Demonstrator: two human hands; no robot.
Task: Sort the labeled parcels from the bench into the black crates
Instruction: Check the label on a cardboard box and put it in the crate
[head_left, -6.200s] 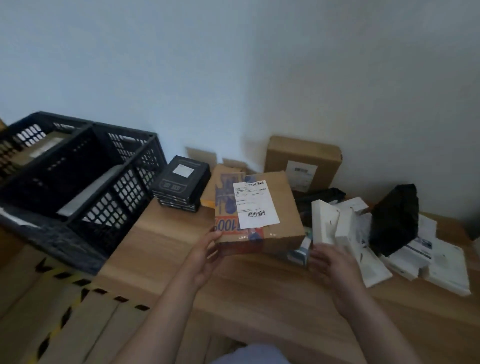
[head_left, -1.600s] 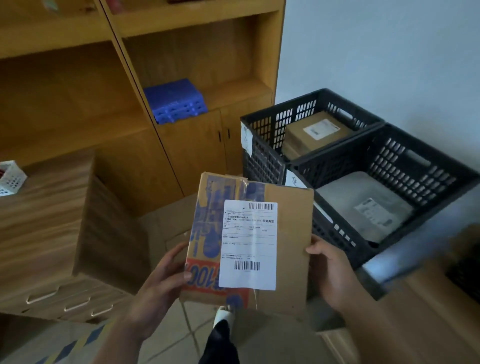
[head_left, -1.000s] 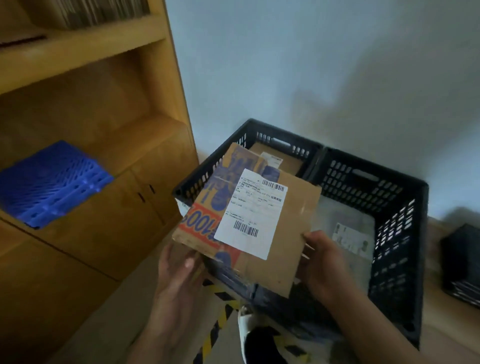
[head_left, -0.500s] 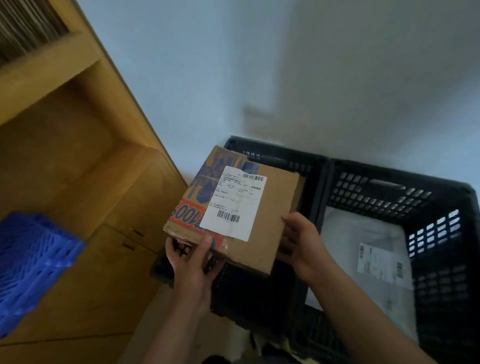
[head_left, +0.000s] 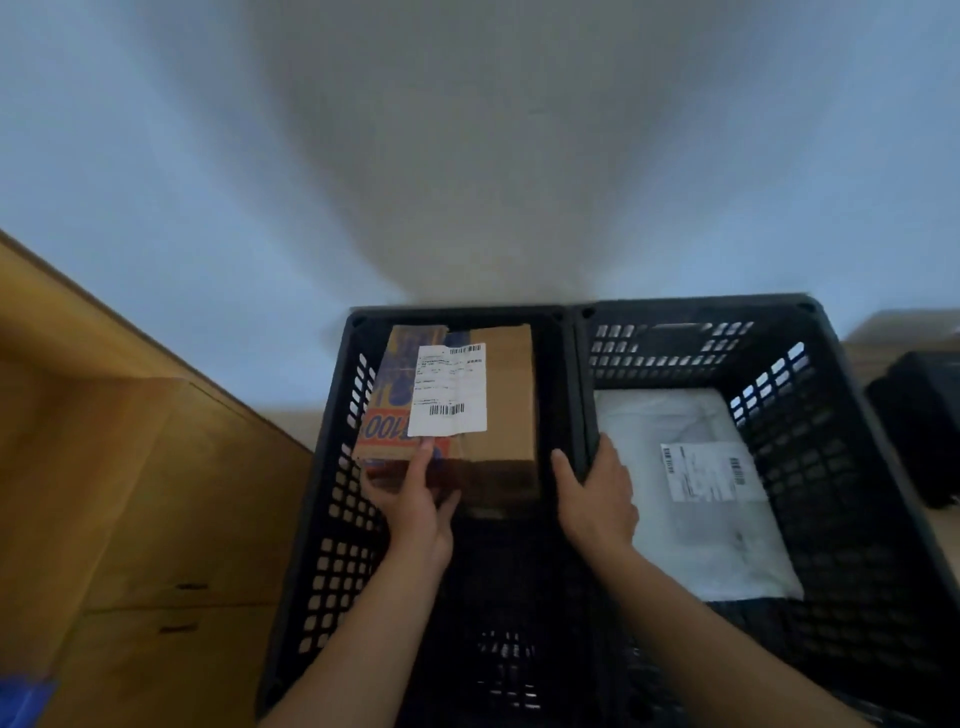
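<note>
While right fingers grip the crate wall, left fingers pinch the parcel.

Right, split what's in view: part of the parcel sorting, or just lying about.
Job:
cardboard parcel, held by left hand
left black crate
right black crate
white mailer bag
right hand on the divider

Lying about:
wooden cabinet
black box

left hand: bare, showing no ring or glove
right hand: bare, likewise unadorned
forearms: showing uncovered up to the frame's bottom edge, no sleeves or watch
</note>
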